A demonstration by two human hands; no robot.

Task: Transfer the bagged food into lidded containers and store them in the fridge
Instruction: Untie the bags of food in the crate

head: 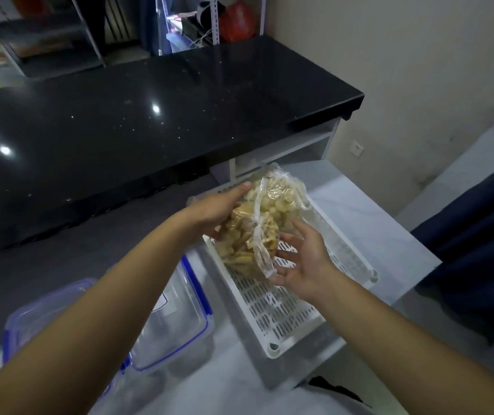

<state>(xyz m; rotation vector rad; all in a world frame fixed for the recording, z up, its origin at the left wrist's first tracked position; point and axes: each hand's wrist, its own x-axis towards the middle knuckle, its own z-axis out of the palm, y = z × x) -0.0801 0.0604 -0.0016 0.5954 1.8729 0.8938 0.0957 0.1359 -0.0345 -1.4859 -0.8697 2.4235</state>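
Two clear plastic bags of food sit over the far end of a white slotted tray (281,313). The nearer bag (239,247) holds tan, stick-like pieces and has a knotted top. The farther bag (278,193) holds pale round pieces. My left hand (219,211) grips the near bag's left side, fingers reaching toward the far bag. My right hand (302,259) is spread open against the near bag's right side by the knot. Two clear containers with blue-clipped lids stand at lower left: one (180,322) beside the tray, another (45,313) partly hidden by my left forearm.
A black speckled counter (126,127) rises behind the lower white work surface (389,235). A cream wall (419,70) with a socket is to the right. Dark blue cloth (479,250) hangs at the right edge. Metal shelving (45,34) stands beyond the counter.
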